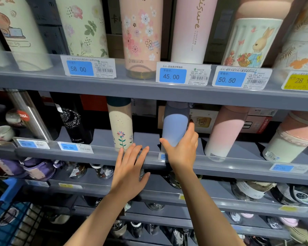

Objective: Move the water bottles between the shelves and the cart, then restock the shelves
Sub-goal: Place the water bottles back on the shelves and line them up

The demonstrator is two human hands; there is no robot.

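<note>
Wrapped around the lower body of a pale blue bottle (pixel 175 128), the right hand (pixel 182 150) has its thumb on the bottle's left side and its fingers up the right side, so the bottle rises out of the grip toward the top of the frame. That bottle stands upright at the centre of the frame on the middle shelf (pixel 220 166), long axis vertical, grey cap uppermost, just behind the clear front rail. Just left of it, the left hand (pixel 130 167) is spread flat and holds nothing, fingertips at the rail below a cream bottle with painted flowers (pixel 121 126), also upright. Farther left stands a black Pepsi bottle (pixel 73 121) and a steel flask with a red "316L" sticker (pixel 28 116); to the right, a pink-to-white bottle (pixel 224 132). Price tags on the upper shelf read 58.00 (pixel 80 68), 45.00 (pixel 172 76), 50.50 (pixel 229 79) and 28.90 (pixel 303 80). Above, a pink cup reads "Leisure" (pixel 192 29). At lower left sits a blue cart (pixel 9 219).
</note>
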